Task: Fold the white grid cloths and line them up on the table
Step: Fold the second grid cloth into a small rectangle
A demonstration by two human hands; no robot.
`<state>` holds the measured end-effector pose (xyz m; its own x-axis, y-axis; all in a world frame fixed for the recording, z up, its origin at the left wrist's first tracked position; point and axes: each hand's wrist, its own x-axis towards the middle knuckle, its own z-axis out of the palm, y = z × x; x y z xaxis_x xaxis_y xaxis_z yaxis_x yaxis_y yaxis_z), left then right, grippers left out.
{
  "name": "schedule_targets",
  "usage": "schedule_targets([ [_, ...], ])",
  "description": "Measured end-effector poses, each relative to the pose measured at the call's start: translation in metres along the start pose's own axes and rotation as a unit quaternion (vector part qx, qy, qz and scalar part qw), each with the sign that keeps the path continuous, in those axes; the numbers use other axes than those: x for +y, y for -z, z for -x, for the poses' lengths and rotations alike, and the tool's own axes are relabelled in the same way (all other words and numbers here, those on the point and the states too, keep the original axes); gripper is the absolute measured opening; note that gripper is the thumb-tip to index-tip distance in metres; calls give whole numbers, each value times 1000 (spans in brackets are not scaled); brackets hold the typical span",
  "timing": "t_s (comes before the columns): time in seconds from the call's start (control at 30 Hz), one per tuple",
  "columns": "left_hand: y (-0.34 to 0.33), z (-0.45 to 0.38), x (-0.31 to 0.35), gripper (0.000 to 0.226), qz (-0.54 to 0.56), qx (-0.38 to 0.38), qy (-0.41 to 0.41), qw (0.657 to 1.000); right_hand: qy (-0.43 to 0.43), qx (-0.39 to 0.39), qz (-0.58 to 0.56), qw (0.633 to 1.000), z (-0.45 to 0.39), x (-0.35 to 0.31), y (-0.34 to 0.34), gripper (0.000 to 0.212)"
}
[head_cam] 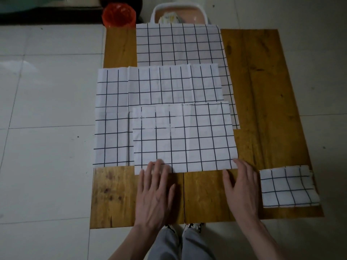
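With both hands' grip flat and holding nothing, left hand [155, 186] and right hand [242, 186] at the near cloth [185, 139], lifting it could drag the overlapped cloth [112, 117] off the bench [262, 91].

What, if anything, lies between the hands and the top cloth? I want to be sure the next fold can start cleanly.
Nothing visible does. The left hand already rests its straight fingers on the near edge of the top cloth, and the right hand touches its near right corner. The folded cloth lies apart, to the right.
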<state>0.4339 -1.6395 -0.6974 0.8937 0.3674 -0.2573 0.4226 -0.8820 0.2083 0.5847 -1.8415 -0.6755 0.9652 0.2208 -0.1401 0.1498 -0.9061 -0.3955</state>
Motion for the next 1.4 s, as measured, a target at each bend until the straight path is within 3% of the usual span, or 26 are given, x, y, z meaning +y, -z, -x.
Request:
schedule_targets([
  [0.13,-6,-14,17,62,-18,-6,-96,995,-38,-4,82,996,-14,-10,9,64],
  [0.27,-10,-20,24,65,-39,-6,-112,993,-116,-56,77,989,-27,-19,14,70],
  [0.43,-13,-18,24,69,-43,-10,-110,993,-203,-77,-118,969,-36,-20,16,62],
  [0.6,-12,-17,25,68,-41,-13,-108,993,-290,-43,-342,893,-37,-18,16,51],
  [0.73,-10,-16,27,68,-32,-14,-103,994,-339,-36,-427,837,-37,-16,18,55],
  [0.9,-8,-15,28,67,-13,-13,-98,995,-258,-44,-368,892,-20,-37,29,8],
  [1.0,-4,-12,26,68,0,-11,-67,998,-180,-10,-351,919,-10,-60,35,20],
  [1.07,0,-8,21,69,4,-6,-10,1000,-151,7,-356,922,-2,-77,35,15],
  [1.2,3,-1,-2,71,10,18,78,997,-102,4,-375,921,14,-112,25,29],
  [1.4,5,7,-38,62,29,45,77,996,-4,-46,-363,931,34,-149,-4,37],
])
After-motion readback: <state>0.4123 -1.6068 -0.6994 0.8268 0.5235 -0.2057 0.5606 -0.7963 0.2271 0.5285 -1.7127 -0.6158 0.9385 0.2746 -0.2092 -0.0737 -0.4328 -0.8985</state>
